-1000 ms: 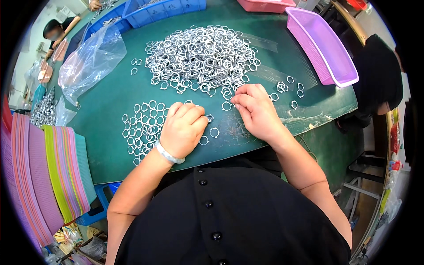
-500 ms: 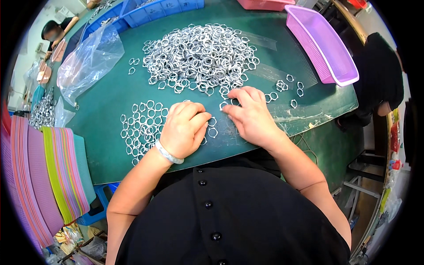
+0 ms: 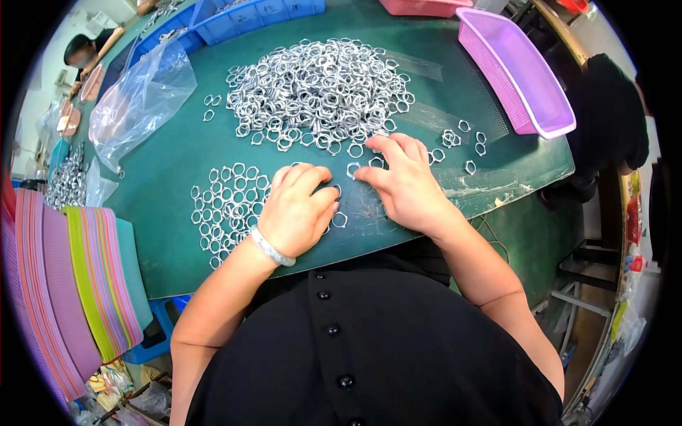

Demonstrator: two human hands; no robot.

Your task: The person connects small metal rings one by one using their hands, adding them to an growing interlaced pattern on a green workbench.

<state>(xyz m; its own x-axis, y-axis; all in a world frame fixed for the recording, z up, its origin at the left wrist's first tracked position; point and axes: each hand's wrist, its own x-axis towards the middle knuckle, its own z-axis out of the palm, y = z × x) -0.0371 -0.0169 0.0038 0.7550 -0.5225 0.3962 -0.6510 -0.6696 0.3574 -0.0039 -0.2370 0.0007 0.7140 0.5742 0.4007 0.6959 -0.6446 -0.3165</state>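
A large heap of silver metal rings with small side lugs lies in front of me on the green table. My left hand rests over the right edge of a flat, single-layer patch of rings. Its fingers are bent but apart, and a ring beside its fingertips is partly covered. My right hand is below the heap with thumb and index finger spread. The thumb tip touches a single ring. Another loose ring lies between my hands, nearer the table edge.
Several loose rings lie right of the heap. A purple basket stands at the far right, blue bins at the back. A clear plastic bag and stacked coloured baskets are at left. Other people are nearby.
My left thumb and index finger have parted, and the hand now covers more of the ring beside it. The ring at my right thumb has slid slightly left.
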